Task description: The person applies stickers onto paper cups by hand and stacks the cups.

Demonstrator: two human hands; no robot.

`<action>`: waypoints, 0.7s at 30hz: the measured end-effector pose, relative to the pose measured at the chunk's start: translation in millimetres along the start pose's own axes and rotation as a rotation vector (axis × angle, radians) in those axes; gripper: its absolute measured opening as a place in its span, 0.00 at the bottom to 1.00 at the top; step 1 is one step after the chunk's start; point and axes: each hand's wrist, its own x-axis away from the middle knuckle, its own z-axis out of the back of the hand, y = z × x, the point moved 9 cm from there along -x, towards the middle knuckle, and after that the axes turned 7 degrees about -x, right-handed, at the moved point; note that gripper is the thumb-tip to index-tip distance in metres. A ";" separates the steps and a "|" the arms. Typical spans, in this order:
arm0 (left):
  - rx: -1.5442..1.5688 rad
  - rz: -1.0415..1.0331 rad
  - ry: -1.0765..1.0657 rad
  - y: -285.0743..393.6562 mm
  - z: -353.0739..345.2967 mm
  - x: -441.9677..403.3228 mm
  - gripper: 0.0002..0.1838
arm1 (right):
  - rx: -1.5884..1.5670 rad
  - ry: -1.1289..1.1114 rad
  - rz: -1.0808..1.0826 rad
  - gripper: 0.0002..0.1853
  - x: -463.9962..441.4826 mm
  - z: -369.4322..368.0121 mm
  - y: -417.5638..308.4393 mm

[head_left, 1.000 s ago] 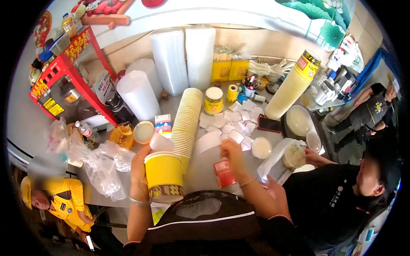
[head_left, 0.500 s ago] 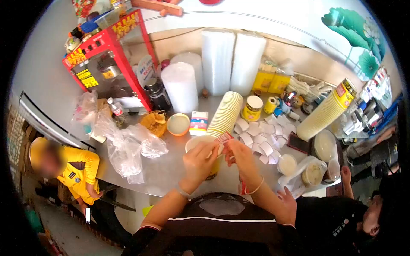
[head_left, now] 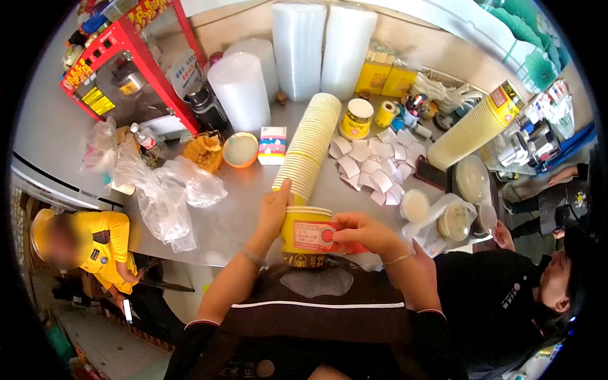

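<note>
A yellow paper tub (head_left: 299,259) stands at the near edge of the metal table, close to my body. My left hand (head_left: 273,212) is closed around its left side, fingers partly hidden behind it. Across the tub's front lies a red and white printed label (head_left: 309,235). My right hand (head_left: 362,233) pinches the label's right end between thumb and fingers, with a red strip trailing below. Just behind my left hand, a long stack of nested paper tubs (head_left: 310,142) leans away across the table.
Curved white paper pieces (head_left: 373,166) lie right of the stack, near a dark phone (head_left: 430,172) and lidded containers (head_left: 455,221). Plastic bags (head_left: 166,196) and an orange bowl (head_left: 240,150) sit left. A person in black (head_left: 487,291) is close at right; another in yellow (head_left: 107,244) sits left.
The label has gone from between both hands above the tub to the tub's front. My left hand has moved to the tub's side. The view has shifted, and the tub appears nearer my body.
</note>
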 end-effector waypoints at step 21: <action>0.084 0.015 -0.042 -4.9 -2.3 0.8 0.29 | 0.434 0.325 0.054 0.15 -15.9 26.5 22.2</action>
